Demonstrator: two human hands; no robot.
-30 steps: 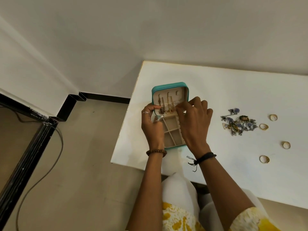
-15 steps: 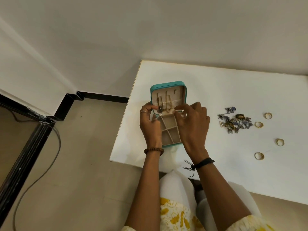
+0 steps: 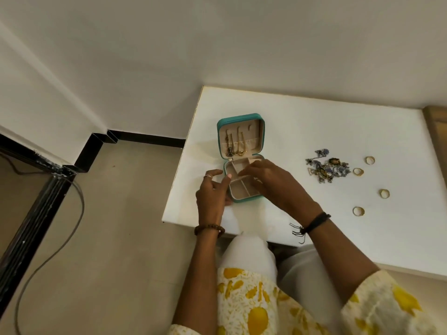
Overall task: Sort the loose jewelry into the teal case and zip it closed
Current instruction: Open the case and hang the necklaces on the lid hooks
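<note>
The teal case (image 3: pixel 239 117) lies open near the left edge of the white table (image 3: pixel 302 122), its lid laid back. Two chains (image 3: pixel 235 147) hang in the lid's beige lining. My left hand (image 3: pixel 212 194) sits at the base's left side with the thumb on the rim and holds nothing. My right hand (image 3: pixel 268 180) lies over the right of the beige compartments, fingers stretched towards the middle divider. To the right lies a tangled pile of blue and gold jewelry (image 3: pixel 326 169), with several gold rings (image 3: pixel 358 171) beyond and below it.
The table's left edge runs just left of the case, its near edge over my lap. A wooden surface (image 3: pixel 435 124) adjoins the table at far right. On the floor at left are a black frame (image 3: pixel 36 209) and a grey cable (image 3: pixel 75 223).
Both hands have drawn back from the chains in the lid to the case's base. The view has shifted a little with my head.
</note>
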